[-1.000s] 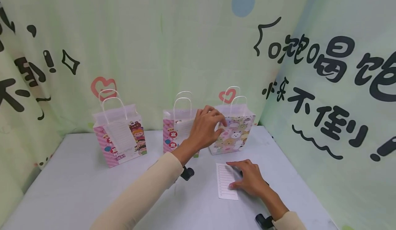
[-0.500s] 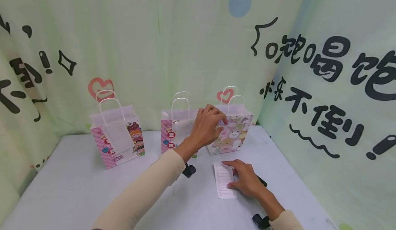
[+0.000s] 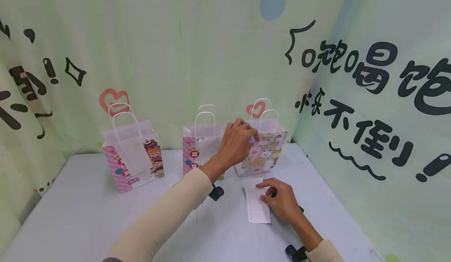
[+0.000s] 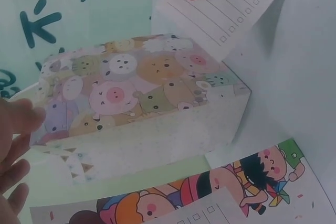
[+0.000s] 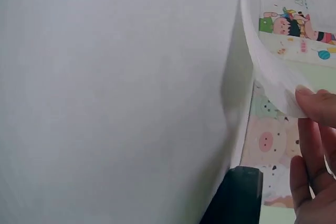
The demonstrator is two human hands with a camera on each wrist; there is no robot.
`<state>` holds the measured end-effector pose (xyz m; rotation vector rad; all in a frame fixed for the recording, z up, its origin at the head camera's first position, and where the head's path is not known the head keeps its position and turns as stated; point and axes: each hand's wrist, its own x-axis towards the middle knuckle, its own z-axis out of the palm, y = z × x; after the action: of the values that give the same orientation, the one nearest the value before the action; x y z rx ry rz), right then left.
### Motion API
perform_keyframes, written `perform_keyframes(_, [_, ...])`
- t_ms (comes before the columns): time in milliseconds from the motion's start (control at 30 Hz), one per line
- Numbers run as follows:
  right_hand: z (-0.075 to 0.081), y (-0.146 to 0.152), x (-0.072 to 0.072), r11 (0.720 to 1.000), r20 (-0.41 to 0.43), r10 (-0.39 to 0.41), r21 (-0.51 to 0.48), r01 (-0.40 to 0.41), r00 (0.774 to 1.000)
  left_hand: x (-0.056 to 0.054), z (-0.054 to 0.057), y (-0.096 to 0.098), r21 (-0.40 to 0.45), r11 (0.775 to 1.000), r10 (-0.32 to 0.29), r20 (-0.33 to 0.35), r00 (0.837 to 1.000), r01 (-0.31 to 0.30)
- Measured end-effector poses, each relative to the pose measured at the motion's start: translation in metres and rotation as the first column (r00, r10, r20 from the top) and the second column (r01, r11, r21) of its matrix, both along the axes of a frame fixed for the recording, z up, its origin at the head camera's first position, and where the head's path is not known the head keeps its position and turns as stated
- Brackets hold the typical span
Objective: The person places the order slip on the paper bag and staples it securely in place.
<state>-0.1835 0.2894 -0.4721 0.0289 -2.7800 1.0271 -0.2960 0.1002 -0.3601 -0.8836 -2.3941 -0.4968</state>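
My right hand pinches the edge of a white checklist slip between thumb and fingers; ruled lines and small boxes show on it in the left wrist view. A dark pen-like stick pokes out behind that hand, its middle hidden. My left hand is bent at the left upper edge of the animal-print paper gift bag, a gap showing between thumb and index finger. In the left wrist view its fingertips overlap the bag's edge; whether they touch cannot be told.
Two pink-striped gift bags, a left one and a middle one, stand in the row, each with a slip on its front. My left forearm partly covers the middle bag. Printed curtains hang behind the white table.
My right thumb and fingers have drawn together on the slip, whose edge has lifted and bent from the table. The left hand stays by the animal-print bag.
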Motion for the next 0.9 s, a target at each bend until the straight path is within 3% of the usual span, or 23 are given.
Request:
perform_keyframes(267, [0.014, 0.003, 0.0, 0.996, -0.027, -0.02, -0.082, 0.017, 0.999, -0.004, 0.003, 0.003, -0.017, 0.999, 0.036, -0.001, 0.999, -0.036])
perform_keyframes(733, [0.046, 0.016, -0.008, 0.976, -0.173, -0.023, -0.217, -0.015, 0.985, -0.013, 0.005, 0.0, 0.001, 1.0, -0.014, 0.033, 0.999, 0.014])
perform_keyframes(900, [0.055, 0.02, -0.017, 0.963, -0.184, -0.038, -0.27, -0.013, 0.982, -0.014, 0.006, -0.003, 0.011, 1.0, -0.025, 0.045, 0.999, 0.025])
